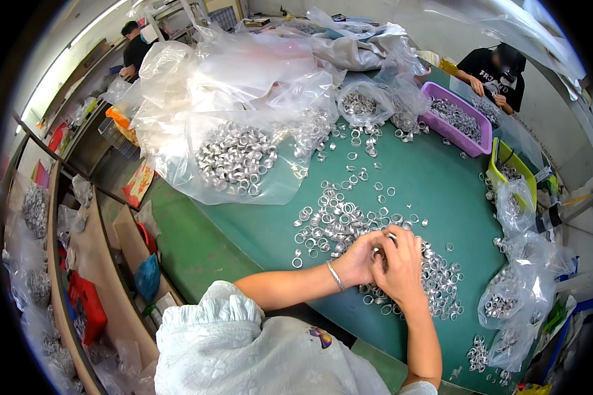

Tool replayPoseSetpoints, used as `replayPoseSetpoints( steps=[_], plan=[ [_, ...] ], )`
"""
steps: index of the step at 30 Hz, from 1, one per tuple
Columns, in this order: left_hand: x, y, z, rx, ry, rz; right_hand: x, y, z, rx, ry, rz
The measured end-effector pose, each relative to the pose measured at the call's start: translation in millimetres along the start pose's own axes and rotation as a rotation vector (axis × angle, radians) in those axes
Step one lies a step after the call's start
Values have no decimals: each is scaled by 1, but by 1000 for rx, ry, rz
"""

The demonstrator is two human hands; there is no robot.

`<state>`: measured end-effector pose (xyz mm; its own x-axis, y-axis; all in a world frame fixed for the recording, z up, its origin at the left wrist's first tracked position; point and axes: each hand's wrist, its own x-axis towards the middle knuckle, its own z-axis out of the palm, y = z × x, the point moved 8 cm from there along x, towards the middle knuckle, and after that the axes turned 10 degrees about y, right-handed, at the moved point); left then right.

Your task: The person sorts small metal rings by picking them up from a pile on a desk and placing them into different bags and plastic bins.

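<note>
Silvery metal rings everywhere, left to right: at far left, on brown shelves [95,263], more bagged rings and a red box [87,304]; further in, a large clear plastic bag [234,158] heaped with rings, lying open on the green bench [435,178]. Near the middle, a loose pile of metal rings [339,220] spread flat across the bench top. Just right of centre, left hand [357,258], silver bracelet [335,275] at the wrist, fingers curled closed around a small ring [376,253]; right hand [402,263] pressed against it, fingers bent over the same ring, both resting on the near edge of the pile. Beyond, a purple tray [458,118] of rings, then a yellow-green tray [510,164]. At far right, small knotted bags of rings [507,306] along the bench edge, and another person's hands [487,92] at the far corner.
</note>
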<state>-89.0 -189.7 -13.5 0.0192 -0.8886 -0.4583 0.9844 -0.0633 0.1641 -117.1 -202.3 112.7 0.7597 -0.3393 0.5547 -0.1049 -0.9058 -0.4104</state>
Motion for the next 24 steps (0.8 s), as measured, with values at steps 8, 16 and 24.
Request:
replayPoseSetpoints(
  steps=[8,16,24],
  plan=[
    [-30,99,-15,-413,22,284,0,24,-12,417,110,203],
    [-139,308,-109,-598,322,1264,-75,174,-48,76,114,657],
    [-138,273,-97,-170,405,1360,-74,177,-16,60,-76,701]
  ],
)
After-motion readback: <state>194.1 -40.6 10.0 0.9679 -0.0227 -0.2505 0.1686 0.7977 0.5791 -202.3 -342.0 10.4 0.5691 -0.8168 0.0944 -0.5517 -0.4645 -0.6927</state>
